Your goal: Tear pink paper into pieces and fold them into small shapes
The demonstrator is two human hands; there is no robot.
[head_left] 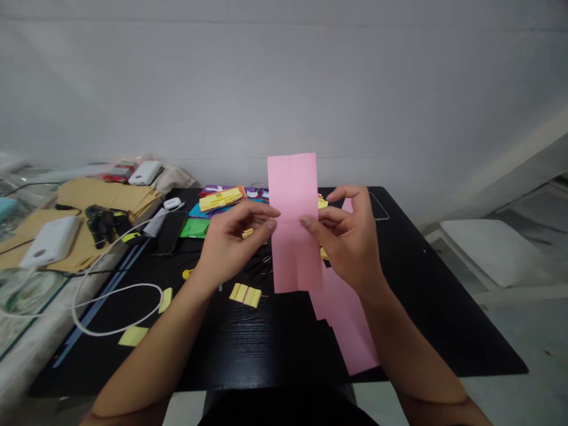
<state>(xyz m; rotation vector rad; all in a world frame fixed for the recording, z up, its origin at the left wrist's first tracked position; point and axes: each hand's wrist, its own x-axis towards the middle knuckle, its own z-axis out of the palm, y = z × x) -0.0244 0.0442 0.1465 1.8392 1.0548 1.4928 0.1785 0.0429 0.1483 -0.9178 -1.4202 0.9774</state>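
Note:
A creased pink paper strip is held upright above the black table. My right hand pinches its right side between thumb and fingers. At the strip's left edge, my left hand has thumb and index finger close together, touching the paper. More pink sheets lie on the table under my right forearm. A small folded yellow bundle rests below my left hand. Behind my left hand are stacked yellow papers and green papers, partly hidden.
On the left are a dark phone, a looped white cable, brown envelopes, a white power bank and a small black tripod. A white stool stands right of the table.

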